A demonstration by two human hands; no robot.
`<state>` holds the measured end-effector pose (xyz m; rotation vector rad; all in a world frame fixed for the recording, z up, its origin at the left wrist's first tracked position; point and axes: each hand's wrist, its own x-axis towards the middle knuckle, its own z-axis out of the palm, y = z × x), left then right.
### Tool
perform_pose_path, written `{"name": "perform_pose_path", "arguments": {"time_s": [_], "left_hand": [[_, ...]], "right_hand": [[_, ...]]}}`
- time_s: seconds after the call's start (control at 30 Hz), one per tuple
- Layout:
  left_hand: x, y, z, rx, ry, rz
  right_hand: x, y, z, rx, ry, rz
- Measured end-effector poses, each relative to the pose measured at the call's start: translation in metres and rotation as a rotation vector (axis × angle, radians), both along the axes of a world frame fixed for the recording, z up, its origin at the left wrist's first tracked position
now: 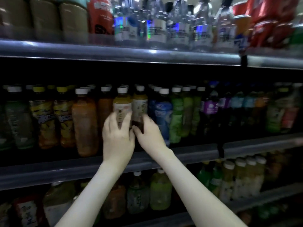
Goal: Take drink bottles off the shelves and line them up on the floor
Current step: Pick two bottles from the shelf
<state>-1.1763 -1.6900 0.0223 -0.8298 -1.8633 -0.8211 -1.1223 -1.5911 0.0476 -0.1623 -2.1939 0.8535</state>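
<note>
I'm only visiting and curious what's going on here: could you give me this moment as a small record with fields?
left hand: grips the left yellow bottle
right hand: grips the right yellow bottle, just beside
both bottles: upright, white caps, at the middle shelf
neighbours: orange bottle to the left, blue bottle to the right
floor: not in view

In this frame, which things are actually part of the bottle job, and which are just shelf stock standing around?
In use: left hand, gripping the left yellow bottle; right hand, gripping the right yellow bottle; middle shelf rail.

Idle: orange bottle; blue bottle; green bottles; clear bottles on the top shelf; lower-shelf bottles.
</note>
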Motion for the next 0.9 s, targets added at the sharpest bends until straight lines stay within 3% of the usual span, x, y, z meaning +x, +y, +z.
{"name": "perform_pose_path", "arguments": {"time_s": [0.17,0.57,0.9], "left_hand": [[0.059,0.072,0.0,0.082,-0.044,-0.072],[0.255,0.346,0.0,-0.079,-0.142,-0.497],[0.275,0.526,0.002,-0.236,-0.228,-0.447]], "right_hand": [[0.085,0.073,-0.006,0.125,0.068,-0.069],[0.304,0.329,-0.03,0.129,0.066,-0.336],[0.346,0.503,-0.048,0.031,0.024,-0.459]]}}
